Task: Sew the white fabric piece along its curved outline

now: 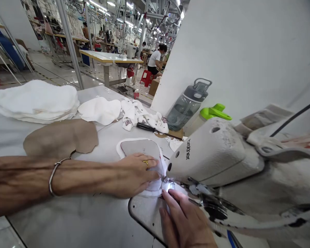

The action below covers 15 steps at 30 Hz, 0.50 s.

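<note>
A person's two bare hands worked one white-edged fabric piece (pixel 142 151) at the presser foot (pixel 167 179) of a Brother sewing machine (pixel 209 155) — the piece lay grey face up, its near end under the machine's head, beside a bright glow of light. The left hand (pixel 134 175), with one gold ring (pixel 145 163) on a finger and one metal bangle (pixel 54 175) at the wrist, lay on top of the piece, fingers together and pressing down without clamping. The right hand (pixel 183 220) was open above the machine's metal plate (pixel 142 213), its fingertips (pixel 167 194) at the piece's edge, just in front of the presser foot.

Across the surface (pixel 67 224) lay one stack of white fabric pieces (pixel 34 101), one single white fabric piece (pixel 99 110), one tan fabric piece (pixel 60 137) and one crumpled bundle of white printed cloth (pixel 142 115), with one black-handled tool (pixel 146 127) against it. One grey water bottle (pixel 187 105) stood beside one lime-green object (pixel 215 112), by a white partition (pixel 235 51). Beyond — one co-worker in a white shirt (pixel 155 58) sat near one red stool (pixel 146 77), past one white-topped sewing table (pixel 110 57).
</note>
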Motion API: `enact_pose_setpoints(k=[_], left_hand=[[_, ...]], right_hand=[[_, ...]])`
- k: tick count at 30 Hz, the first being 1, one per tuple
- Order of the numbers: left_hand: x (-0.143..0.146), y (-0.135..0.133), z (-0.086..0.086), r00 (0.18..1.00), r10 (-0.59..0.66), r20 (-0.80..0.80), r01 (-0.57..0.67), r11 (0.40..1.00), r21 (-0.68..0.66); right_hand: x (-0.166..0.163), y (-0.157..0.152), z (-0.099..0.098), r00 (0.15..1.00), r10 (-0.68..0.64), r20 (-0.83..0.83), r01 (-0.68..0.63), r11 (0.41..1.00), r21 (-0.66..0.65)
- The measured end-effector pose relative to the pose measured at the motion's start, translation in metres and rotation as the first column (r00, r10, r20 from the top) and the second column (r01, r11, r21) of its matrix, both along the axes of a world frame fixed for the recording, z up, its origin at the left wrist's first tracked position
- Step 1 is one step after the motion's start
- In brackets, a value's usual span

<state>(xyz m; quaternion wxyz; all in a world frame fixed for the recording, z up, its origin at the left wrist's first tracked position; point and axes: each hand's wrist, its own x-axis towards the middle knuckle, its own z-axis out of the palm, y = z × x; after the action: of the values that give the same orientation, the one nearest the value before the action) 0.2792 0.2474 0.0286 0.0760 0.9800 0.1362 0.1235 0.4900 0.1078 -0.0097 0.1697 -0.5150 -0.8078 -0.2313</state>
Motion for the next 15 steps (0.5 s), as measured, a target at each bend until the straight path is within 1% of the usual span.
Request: enact_pose_setpoints(k=[2, 4, 8, 11, 13, 15], left_hand=[[0.0, -0.001, 0.004, 0.999, 0.024, -0.021, -0.024, 1.0, -0.017], [-0.001, 0.002, 0.011, 0.997, 0.013, -0.081, -0.017, 0.998, -0.053], [-0.005, 0.014, 0.026, 0.968, -0.076, -0.239, 0.052, 0.993, -0.105], [-0.006, 0.016, 0.031, 0.97, -0.085, -0.228, 0.072, 0.995, -0.065], [-0.006, 0.012, 0.031, 0.977, -0.056, -0.206, 0.053, 0.998, -0.017], [-0.005, 0.004, 0.029, 0.981, -0.008, -0.194, 0.015, 0.999, 0.031]], right_hand=[[-0.001, -0.001, 0.001, 0.999, -0.018, 0.034, 0.019, 0.999, -0.032], [-0.002, -0.001, 0.002, 0.999, -0.02, 0.029, 0.022, 0.996, -0.082], [-0.007, -0.001, 0.003, 0.995, -0.047, -0.088, 0.042, 0.998, -0.051], [-0.01, -0.001, 0.003, 0.996, -0.022, -0.085, 0.019, 0.999, -0.038], [-0.01, -0.001, 0.004, 0.998, -0.01, -0.055, 0.007, 0.998, -0.055], [-0.01, 0.0, 0.004, 0.997, -0.023, -0.07, 0.018, 0.998, -0.062]])
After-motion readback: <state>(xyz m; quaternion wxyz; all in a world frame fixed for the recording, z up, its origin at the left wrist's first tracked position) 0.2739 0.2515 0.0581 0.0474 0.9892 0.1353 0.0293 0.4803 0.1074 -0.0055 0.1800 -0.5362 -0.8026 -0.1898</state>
